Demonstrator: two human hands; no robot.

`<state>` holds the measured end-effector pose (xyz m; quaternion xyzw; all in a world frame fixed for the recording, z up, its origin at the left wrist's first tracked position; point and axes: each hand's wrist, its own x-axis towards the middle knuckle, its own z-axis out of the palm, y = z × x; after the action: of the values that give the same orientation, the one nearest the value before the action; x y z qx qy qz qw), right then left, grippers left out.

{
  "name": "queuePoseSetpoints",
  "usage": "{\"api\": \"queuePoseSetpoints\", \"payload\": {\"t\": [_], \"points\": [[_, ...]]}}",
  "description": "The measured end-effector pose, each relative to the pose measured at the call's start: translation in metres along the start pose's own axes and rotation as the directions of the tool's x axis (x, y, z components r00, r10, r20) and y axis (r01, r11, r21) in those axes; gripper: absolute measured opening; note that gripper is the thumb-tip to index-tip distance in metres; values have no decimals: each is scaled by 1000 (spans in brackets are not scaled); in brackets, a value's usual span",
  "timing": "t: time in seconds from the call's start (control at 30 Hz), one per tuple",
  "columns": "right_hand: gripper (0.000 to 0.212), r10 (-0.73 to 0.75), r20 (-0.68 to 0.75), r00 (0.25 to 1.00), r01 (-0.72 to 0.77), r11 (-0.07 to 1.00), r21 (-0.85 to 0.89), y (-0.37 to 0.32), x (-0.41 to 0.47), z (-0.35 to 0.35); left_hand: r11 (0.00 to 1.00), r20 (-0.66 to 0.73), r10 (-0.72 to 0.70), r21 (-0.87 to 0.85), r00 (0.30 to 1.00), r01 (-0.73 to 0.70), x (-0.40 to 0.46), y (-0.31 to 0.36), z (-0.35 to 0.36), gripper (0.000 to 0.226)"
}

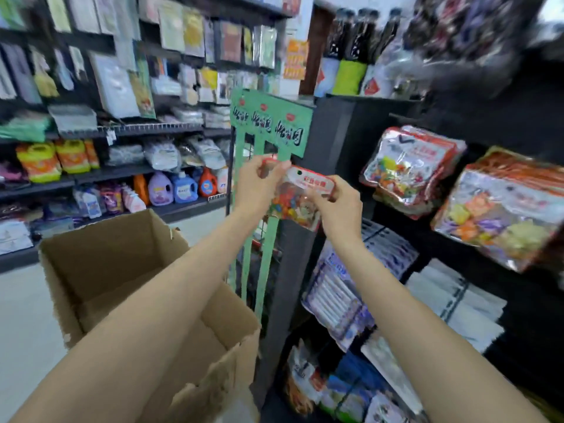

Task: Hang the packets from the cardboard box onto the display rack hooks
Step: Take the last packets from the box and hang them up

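Fingers [276,169] of both hands pinching packet [300,193], against green rack [268,123]

Pretty bright, even shop lighting, no hard shadows anywhere. Sharpest right around the pinched packet [300,196]; everything out from there smears with motion blur, worst far up-right of the grip. Wide-angle bending at the edges, glare on the bagged goods [500,209] to the right.
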<state>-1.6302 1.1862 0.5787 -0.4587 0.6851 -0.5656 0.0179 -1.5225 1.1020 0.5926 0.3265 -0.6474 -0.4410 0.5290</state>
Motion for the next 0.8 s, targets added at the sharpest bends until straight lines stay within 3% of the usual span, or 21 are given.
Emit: {"api": "queuePoseSetpoints", "payload": {"t": [0.1,0.27,0.53,0.8], "points": [[10,-58,-135,989,57,998,-9,-4,10,-42,997,58,14,-74,998,-10,2,24,39,9],[32,-113,-273,955,109,994,-28,-12,8,-94,988,193,155,-27,969,-153,-1,64,97,11],[28,-75,-294,953,32,989,-147,-11,47,-118,989,243,136,17,960,-144,26,86,136,9],[33,-126,-255,959,66,970,-233,1,58,-114,995,205,100,-17,974,-98,37,77,150,11]]}}
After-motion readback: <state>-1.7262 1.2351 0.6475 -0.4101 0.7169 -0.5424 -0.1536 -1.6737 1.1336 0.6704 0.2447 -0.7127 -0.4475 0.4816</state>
